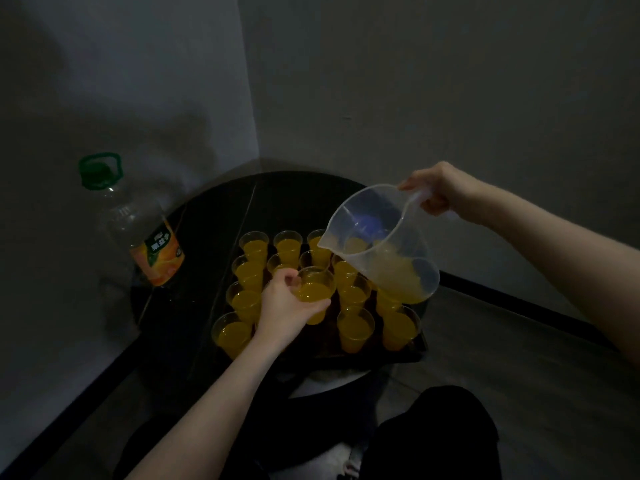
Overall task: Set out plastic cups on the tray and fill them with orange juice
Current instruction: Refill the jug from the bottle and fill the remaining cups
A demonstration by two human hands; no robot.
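A dark tray [398, 356] on a round black table holds several clear plastic cups [355, 329] filled with orange juice. My left hand [285, 306] grips one filled cup [315, 292] in the middle of the tray, lifted slightly above its neighbours. My right hand [438, 192] holds the handle of a clear plastic jug [384, 244], tilted with its spout toward that cup. A little juice sits in the jug's lower corner. No stream shows at the spout.
A large clear juice bottle [138, 233] with a green cap and orange label stands at the table's left edge, seemingly empty. The round table [214, 216] sits in a corner between two walls. A dark trouser leg [436, 434] is at the bottom.
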